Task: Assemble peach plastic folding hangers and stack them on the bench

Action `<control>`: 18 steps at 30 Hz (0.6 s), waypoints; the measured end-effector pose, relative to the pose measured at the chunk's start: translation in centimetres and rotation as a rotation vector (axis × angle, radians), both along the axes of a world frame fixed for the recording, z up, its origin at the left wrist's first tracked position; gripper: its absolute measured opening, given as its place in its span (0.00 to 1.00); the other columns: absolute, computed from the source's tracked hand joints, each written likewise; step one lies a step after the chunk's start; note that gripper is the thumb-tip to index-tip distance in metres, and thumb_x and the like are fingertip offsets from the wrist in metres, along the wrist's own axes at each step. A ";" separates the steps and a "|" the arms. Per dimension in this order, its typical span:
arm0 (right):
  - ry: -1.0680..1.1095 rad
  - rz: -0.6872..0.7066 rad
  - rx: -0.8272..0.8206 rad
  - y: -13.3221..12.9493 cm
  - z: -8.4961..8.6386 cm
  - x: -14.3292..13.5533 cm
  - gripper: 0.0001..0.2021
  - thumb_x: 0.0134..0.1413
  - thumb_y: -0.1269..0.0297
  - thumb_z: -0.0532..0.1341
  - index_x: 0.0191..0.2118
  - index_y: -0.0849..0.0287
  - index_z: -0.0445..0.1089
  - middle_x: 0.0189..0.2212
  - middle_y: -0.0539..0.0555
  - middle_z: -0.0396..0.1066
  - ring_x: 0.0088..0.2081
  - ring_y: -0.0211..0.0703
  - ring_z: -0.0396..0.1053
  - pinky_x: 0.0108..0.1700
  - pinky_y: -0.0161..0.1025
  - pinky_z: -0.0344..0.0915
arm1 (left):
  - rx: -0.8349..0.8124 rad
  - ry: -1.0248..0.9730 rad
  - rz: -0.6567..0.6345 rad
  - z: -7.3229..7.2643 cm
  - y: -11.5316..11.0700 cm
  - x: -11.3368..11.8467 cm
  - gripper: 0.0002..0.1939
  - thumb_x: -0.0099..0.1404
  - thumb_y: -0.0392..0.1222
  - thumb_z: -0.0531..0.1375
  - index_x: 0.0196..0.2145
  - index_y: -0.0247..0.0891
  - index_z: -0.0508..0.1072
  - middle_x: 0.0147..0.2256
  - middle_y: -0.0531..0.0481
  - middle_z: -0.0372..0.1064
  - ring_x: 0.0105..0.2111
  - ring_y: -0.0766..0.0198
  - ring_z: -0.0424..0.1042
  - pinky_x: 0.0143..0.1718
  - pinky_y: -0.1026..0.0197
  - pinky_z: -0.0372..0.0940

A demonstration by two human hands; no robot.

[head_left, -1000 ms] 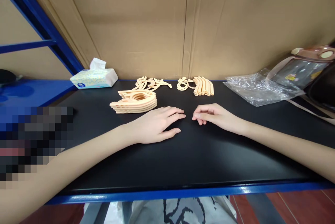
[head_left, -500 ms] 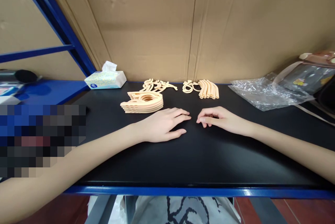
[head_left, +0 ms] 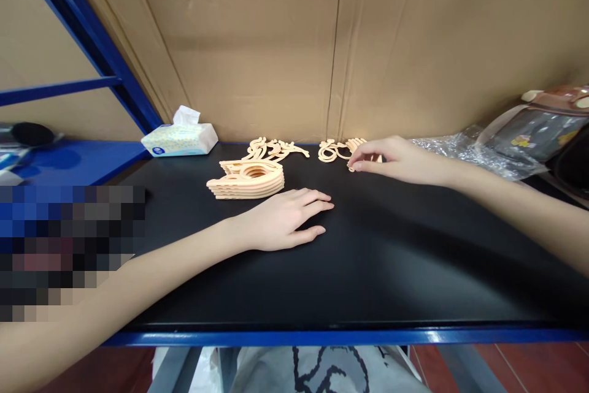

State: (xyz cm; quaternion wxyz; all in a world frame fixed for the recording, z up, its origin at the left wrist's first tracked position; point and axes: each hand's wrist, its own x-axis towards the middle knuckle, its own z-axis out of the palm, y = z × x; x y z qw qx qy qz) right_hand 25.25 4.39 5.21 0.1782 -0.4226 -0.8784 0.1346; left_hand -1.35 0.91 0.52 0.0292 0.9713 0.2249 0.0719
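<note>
My left hand lies flat on the black tabletop, fingers spread and holding nothing. Just behind its wrist stands a stack of beige plastic hanger bodies, each with an oval opening. My right hand is over the bundle of curved beige plastic strips at the back, thumb and fingertips closed at a strip's near end. Most of the bundle is hidden behind the hand. To its left are beige plastic hooks. Another loose group of beige hook-shaped parts lies behind the stack.
A tissue pack sits at the back left by the blue metal frame. At the right, a clear plastic bag lies beside a transparent bottle with a strap. Cardboard walls off the back.
My right hand has moved away from me, from the middle of the table to the curved strips. The left hand stays in place. The view has shifted slightly.
</note>
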 end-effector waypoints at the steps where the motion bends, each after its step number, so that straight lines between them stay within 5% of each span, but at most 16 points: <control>1: -0.024 0.003 0.016 0.7 0.0 -0.5 0.15 0.59 0.52 0.54 0.40 0.55 0.73 0.33 0.51 0.74 0.33 0.41 0.69 0.35 0.38 0.60 | 0.001 -0.002 0.000 0.0 0.0 0.0 0.22 0.70 0.47 0.49 0.58 0.36 0.62 0.59 0.43 0.58 0.54 0.54 0.63 0.57 0.53 0.58; 11: -0.432 -0.021 0.384 8.0 -1.8 -7.0 0.15 0.58 0.60 0.55 0.47 0.61 0.71 0.45 0.60 0.72 0.45 0.52 0.68 0.42 0.42 0.59 | 0.029 -0.012 -0.017 -0.2 0.2 -0.1 0.21 0.71 0.47 0.49 0.58 0.36 0.62 0.58 0.43 0.59 0.54 0.54 0.63 0.56 0.53 0.58; 18: -0.449 -0.049 0.421 9.1 -2.7 -8.7 0.19 0.60 0.60 0.54 0.52 0.64 0.68 0.48 0.62 0.70 0.49 0.55 0.66 0.47 0.45 0.56 | 0.037 0.001 -0.006 -0.2 0.1 -0.1 0.21 0.70 0.47 0.50 0.57 0.36 0.62 0.58 0.43 0.59 0.54 0.53 0.64 0.56 0.52 0.59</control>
